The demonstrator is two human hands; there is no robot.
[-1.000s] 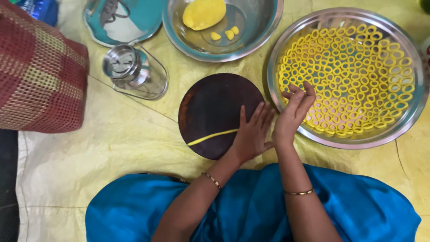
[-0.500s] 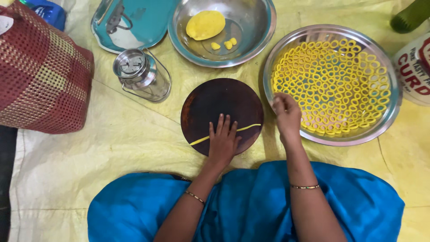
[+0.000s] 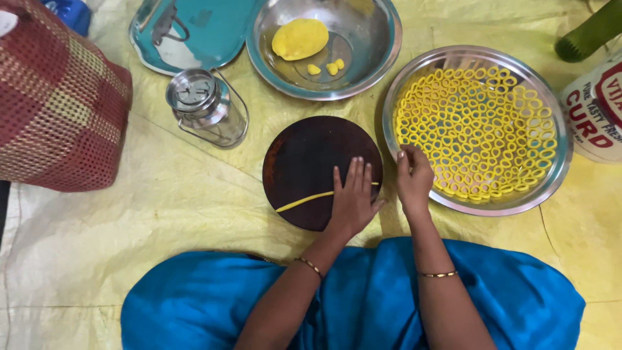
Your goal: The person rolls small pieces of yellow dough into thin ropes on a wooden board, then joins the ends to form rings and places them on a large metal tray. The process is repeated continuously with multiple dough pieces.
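Note:
A round dark wooden board lies on the yellow sheet in front of me. Across it runs a thin yellow rope of dough. My left hand lies flat on the rope's right end, fingers spread and pointing away from me. My right hand rests at the near left rim of a wide steel plate, fingers curled; whether it pinches a dough piece I cannot tell. The plate is covered with several small yellow dough rings.
A steel bowl with a yellow dough lump and small bits sits behind the board. A lidded steel can and a steel tray are at back left. A red checked cushion lies left; a white tub and green bottle right.
My left hand came down from beside the right hand and settled flat on the dough rope on the board. My right hand dropped from over the rings to the plate's near rim.

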